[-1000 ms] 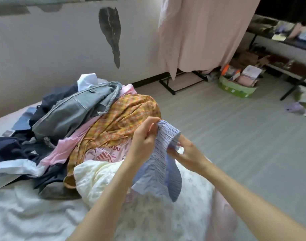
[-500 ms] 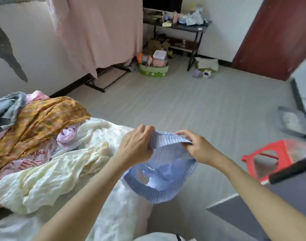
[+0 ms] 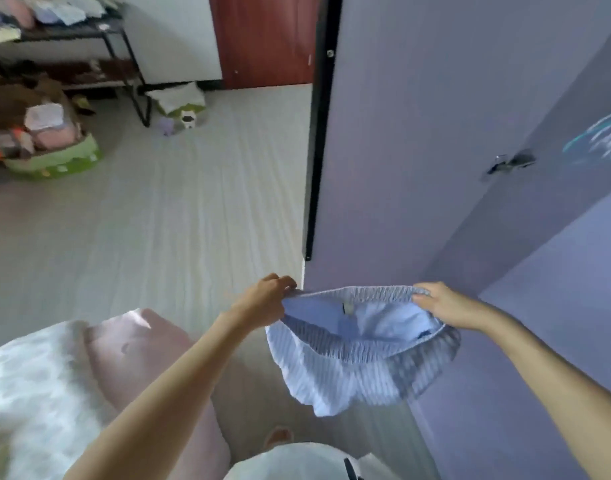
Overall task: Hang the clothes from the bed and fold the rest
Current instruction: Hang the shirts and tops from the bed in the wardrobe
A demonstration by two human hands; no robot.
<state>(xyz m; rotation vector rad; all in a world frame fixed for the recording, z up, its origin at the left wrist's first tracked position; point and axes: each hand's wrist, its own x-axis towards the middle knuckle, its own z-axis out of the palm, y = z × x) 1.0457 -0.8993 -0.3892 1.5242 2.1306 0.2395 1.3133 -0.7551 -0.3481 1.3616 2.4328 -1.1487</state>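
Pale grey floor (image 3: 158,220) stretches toward a dark red door (image 3: 266,39), with a black metal shelf (image 3: 89,32) of folded things on the far left and a green basket (image 3: 54,161) of odds and ends below it. On the right stands a lilac wardrobe (image 3: 435,133), its door bearing a metal handle (image 3: 512,162); something like blurred hangers shows at the far right edge, too smeared to be sure.

Between the bed and the wardrobe, held in the air, is a pair of blue striped shorts (image 3: 359,358). The left hand (image 3: 266,303) pinches one end of the elastic waistband with curled fingers, and the right hand (image 3: 446,306) grips the other end the same way, so the waistband is stretched level and the legs hang loose beneath.

Only a corner of the bed (image 3: 37,375) shows at lower left, with a white patterned cover and a pink edge; no pile of clothes is visible from here. By my reading, the job is mid-course: this one garment is in hand, neither hung nor folded yet, and how much else remains on the bed cannot be told from this view.
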